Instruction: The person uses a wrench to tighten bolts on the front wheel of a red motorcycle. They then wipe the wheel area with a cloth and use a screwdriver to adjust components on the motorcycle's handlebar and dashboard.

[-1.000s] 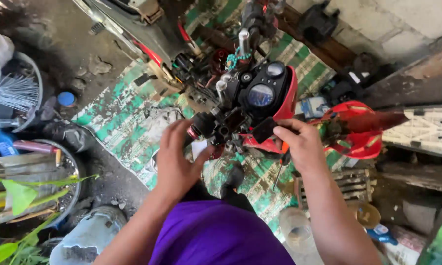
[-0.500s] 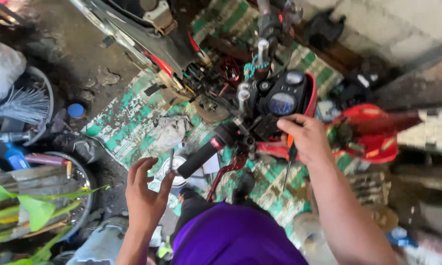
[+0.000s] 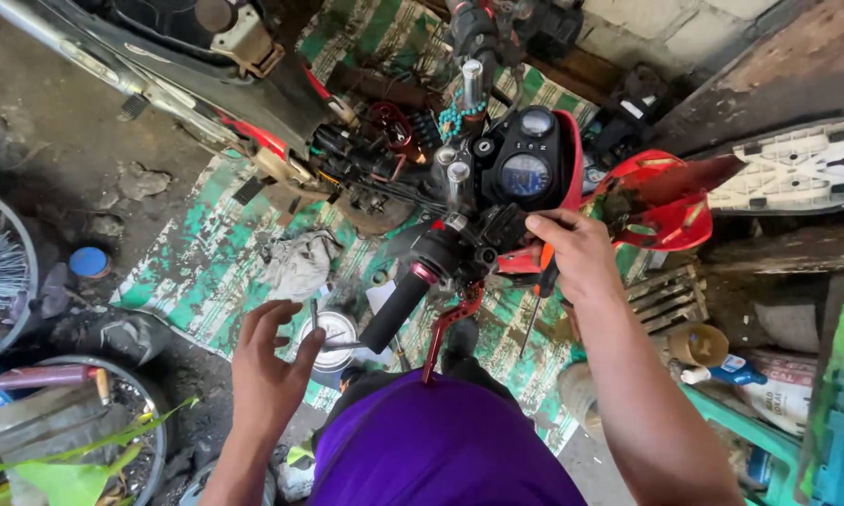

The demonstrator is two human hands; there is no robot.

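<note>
A stripped motorcycle's handlebar stands in front of me, with a black grip, a red brake lever and a black and red instrument cluster. My left hand is below and left of the grip, apart from it, fingers spread. A thin L-shaped metal key sits pinched at its thumb. My right hand rests on the bar just right of the cluster. It grips a screwdriver with an orange and black handle, shaft pointing down. My purple shirt fills the lower middle.
A green and white striped mat lies under the bike with a grey rag and a round metal tin. A red fairing piece and a white panel are at right. Tyres, a blue cap and leaves crowd the left.
My left hand has let go of the handlebar grip and dropped down and left with the thin key. My right hand has shifted onto the bar beside the cluster.
</note>
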